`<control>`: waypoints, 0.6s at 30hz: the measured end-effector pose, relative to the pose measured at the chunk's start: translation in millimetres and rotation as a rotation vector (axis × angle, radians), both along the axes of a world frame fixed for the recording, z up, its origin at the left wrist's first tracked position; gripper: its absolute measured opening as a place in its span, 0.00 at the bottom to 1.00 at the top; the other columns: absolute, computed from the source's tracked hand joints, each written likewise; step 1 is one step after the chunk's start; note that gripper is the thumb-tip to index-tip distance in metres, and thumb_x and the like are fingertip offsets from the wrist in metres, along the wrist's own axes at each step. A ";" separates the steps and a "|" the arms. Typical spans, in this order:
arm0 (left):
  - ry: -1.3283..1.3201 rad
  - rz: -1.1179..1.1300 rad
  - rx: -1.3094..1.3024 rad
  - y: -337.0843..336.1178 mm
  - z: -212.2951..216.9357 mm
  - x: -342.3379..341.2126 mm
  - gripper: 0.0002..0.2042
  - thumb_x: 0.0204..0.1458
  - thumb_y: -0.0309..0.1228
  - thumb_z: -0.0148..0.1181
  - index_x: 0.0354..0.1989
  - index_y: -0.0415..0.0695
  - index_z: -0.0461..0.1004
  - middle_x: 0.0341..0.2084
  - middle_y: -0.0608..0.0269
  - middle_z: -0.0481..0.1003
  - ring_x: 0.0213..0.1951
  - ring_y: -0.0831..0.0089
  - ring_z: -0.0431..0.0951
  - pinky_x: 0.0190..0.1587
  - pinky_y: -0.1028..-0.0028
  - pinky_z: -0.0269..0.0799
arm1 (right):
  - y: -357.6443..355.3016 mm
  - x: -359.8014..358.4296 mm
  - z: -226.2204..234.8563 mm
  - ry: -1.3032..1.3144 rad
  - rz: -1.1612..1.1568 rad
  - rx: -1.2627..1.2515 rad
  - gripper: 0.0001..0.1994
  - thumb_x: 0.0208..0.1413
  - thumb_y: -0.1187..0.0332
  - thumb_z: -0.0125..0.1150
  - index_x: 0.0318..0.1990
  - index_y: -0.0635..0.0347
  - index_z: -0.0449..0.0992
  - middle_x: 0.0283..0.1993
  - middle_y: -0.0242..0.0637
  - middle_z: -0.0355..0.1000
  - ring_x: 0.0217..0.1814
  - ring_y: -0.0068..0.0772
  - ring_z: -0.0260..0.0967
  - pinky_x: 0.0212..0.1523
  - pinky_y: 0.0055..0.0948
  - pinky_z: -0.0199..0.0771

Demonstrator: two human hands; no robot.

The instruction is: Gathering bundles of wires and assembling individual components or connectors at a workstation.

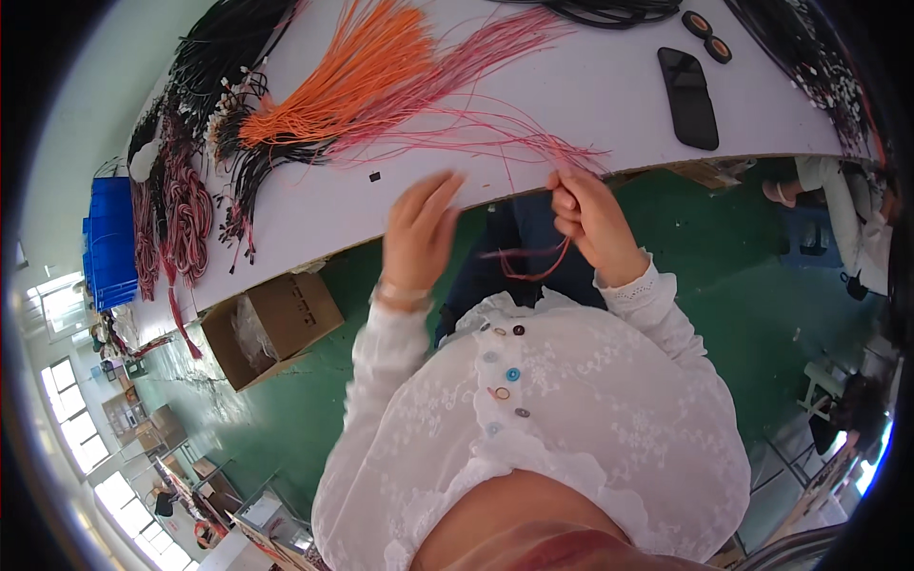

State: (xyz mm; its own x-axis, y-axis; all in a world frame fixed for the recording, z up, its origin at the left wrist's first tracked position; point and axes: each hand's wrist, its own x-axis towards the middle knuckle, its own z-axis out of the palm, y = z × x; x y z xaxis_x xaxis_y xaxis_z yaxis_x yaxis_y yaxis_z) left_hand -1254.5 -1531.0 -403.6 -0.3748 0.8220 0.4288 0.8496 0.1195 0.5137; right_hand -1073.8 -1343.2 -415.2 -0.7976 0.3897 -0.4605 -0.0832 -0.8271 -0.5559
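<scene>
Just off the pale table, red wire hangs from the right hand, fingers clamped on it; the left hand blurs near the table's edge, its fingers' state I can't tell. Orange wires lie across the table.

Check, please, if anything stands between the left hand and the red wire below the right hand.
Nothing visible does: between the left hand and the red wire below the right hand there is an open gap, with the legs behind it. The loose red strands lie on the table, outside that gap.
</scene>
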 end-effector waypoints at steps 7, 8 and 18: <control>0.145 -0.195 0.006 98.6 -33.4 -26.5 0.19 0.58 0.27 0.57 0.59 0.42 0.72 0.54 0.50 0.74 0.53 0.50 0.74 0.55 0.58 0.72 | 8.2 29.4 -13.3 -0.324 -0.024 1.020 0.15 0.73 0.60 0.47 0.35 0.60 0.71 0.22 0.21 0.54 0.23 0.12 0.47 0.23 0.18 0.49; 0.166 -0.118 -0.028 106.5 -30.6 -28.5 0.20 0.57 0.27 0.57 0.59 0.42 0.72 0.54 0.50 0.74 0.53 0.50 0.74 0.56 0.58 0.72 | 12.2 32.4 -5.6 -0.341 0.055 0.767 0.15 0.73 0.61 0.46 0.34 0.60 0.71 0.22 0.21 0.55 0.23 0.12 0.48 0.24 0.18 0.49; -0.868 -0.222 -0.021 101.6 42.1 6.6 0.10 0.63 0.30 0.59 0.47 0.40 0.82 0.36 0.62 0.81 0.37 0.75 0.77 0.39 0.74 0.73 | 13.1 25.2 27.7 -0.022 0.101 0.825 0.15 0.74 0.61 0.44 0.36 0.59 0.71 0.22 0.21 0.56 0.23 0.11 0.48 0.25 0.17 0.47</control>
State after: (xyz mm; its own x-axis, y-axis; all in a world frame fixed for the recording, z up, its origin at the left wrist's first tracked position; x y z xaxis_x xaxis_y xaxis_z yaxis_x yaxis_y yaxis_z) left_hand -1247.9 -1429.4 -361.6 -0.3914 0.9187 0.0529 0.1680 0.0148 0.9857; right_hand -1048.5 -1330.0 -387.5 -0.8409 0.5360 -0.0744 -0.0120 -0.1558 -0.9877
